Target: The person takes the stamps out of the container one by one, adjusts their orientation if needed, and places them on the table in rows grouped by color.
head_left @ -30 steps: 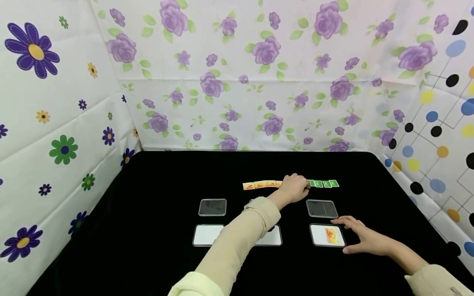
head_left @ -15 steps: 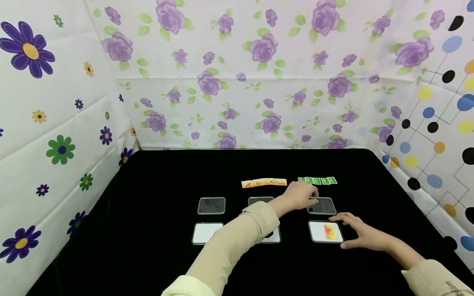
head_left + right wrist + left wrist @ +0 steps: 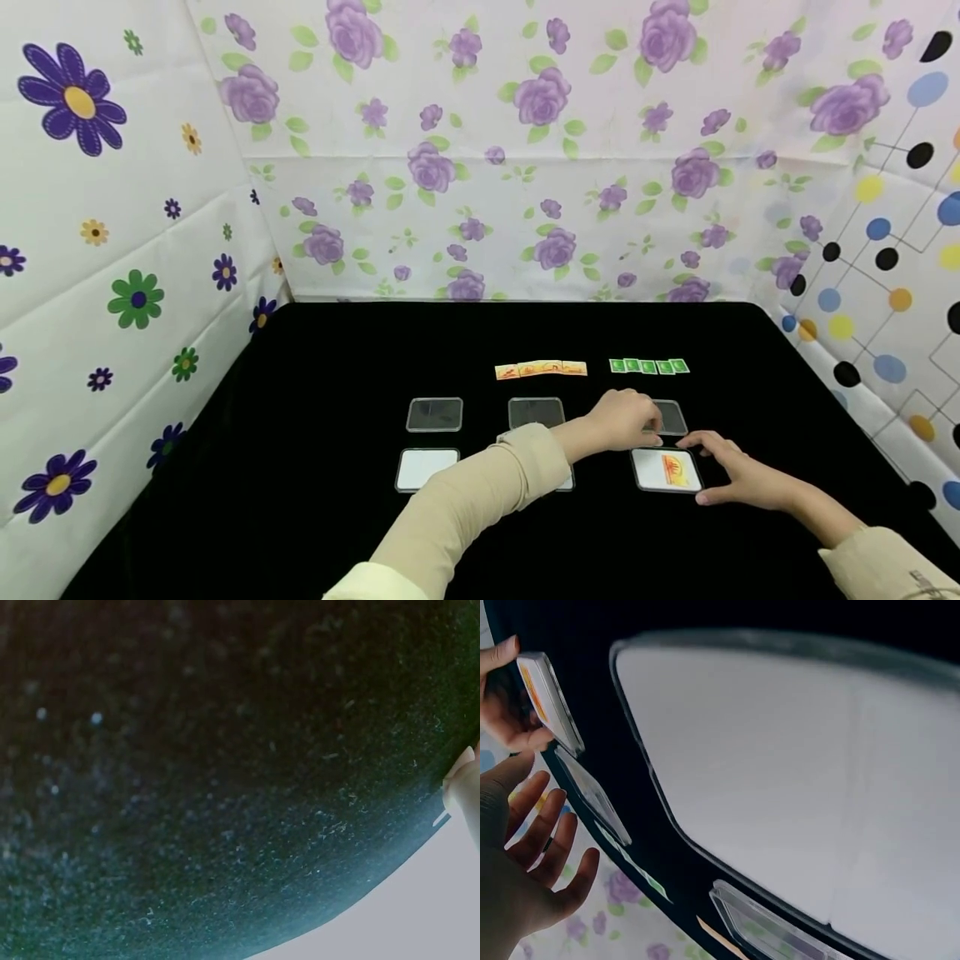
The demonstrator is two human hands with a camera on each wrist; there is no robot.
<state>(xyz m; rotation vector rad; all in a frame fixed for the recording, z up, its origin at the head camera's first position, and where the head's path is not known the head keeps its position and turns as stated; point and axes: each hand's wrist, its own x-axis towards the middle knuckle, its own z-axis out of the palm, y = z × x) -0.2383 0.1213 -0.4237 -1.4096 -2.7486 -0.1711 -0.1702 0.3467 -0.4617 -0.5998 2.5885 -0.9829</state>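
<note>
My left hand (image 3: 621,418) reaches over the right-hand clear lid (image 3: 672,418), covering its left part. In the left wrist view its fingers (image 3: 544,832) are loosely bent and apart, and nothing shows between them. My right hand (image 3: 750,482) holds the right-hand flat case (image 3: 648,471) by its right side, index finger at the far corner and thumb at the near one. An orange-and-yellow picture card (image 3: 675,470) lies on that case's white inside. Only a fingertip (image 3: 461,784) of this hand shows in the right wrist view.
Orange cards (image 3: 542,367) and green cards (image 3: 648,367) lie in rows farther back. Two more lids, left (image 3: 435,414) and middle (image 3: 536,412), stand behind white cases. The left case (image 3: 425,468) shows; my left sleeve (image 3: 480,492) mostly hides the middle one.
My left hand has moved from the left end of the green row towards me, over the right-hand lid. My right hand stays at the right-hand case.
</note>
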